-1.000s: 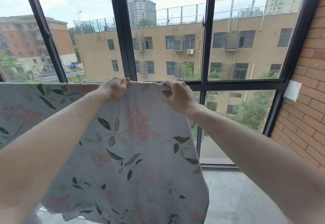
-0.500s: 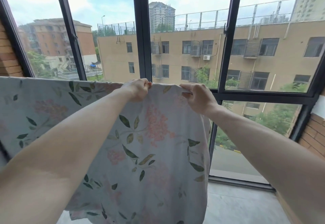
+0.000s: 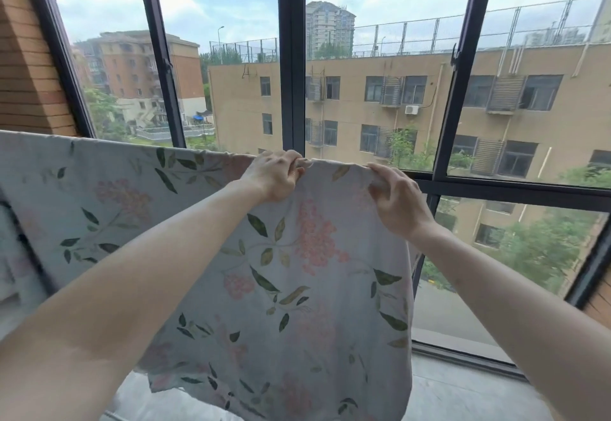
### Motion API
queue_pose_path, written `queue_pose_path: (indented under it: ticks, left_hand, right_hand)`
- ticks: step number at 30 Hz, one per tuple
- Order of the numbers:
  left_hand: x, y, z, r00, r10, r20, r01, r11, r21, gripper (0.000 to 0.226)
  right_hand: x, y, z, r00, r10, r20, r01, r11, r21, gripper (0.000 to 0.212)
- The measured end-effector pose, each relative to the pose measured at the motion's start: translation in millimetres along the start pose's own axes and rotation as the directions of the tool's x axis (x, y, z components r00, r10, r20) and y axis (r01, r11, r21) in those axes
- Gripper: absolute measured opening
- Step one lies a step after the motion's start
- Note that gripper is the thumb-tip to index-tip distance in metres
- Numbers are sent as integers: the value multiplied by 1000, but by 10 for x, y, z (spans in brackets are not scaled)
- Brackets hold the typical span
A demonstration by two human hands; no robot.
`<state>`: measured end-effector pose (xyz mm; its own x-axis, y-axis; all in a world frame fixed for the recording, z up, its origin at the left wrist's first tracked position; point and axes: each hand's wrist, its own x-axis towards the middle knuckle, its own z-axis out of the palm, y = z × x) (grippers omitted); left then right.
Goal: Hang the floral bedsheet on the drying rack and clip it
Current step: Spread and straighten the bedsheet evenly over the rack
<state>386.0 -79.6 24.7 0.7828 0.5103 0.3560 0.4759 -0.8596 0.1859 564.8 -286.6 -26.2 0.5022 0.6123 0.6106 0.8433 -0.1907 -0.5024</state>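
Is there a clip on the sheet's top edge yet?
No, both hands pinch the floral bedsheet's top edge, no clip showing.

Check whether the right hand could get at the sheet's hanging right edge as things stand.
Probably yes. The right hand already grips the floral bedsheet at its top fold, right above that edge, with nothing between them. It would have to let go first; the left hand also grips the fold.

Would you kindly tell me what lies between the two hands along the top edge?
In the head view, only a short arched stretch of the floral bedsheet spans between left hand and right hand; no clip shows.
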Motion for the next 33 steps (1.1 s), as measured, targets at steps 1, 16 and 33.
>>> queue_pose_path:
  ticks: [1, 16, 33]
  left_hand:
    - [-56, -33, 25, 1000, 9, -21, -8, 1000, 5, 44]
    - [-1133, -767, 577, 984, -130, -120, 113, 984, -141, 54]
    - [-3037, -2275, -613, 789, -531, -308, 539, 840, -68, 28]
  right_hand:
    - [-52, -9, 18, 1000, -4, -11, 4, 1000, 0, 54]
    - [-510, -482, 319, 963, -245, 116, 231, 965, 121, 51]
    - [-341, -2189, 2123, 719, -573, 393, 349, 787, 509, 50]
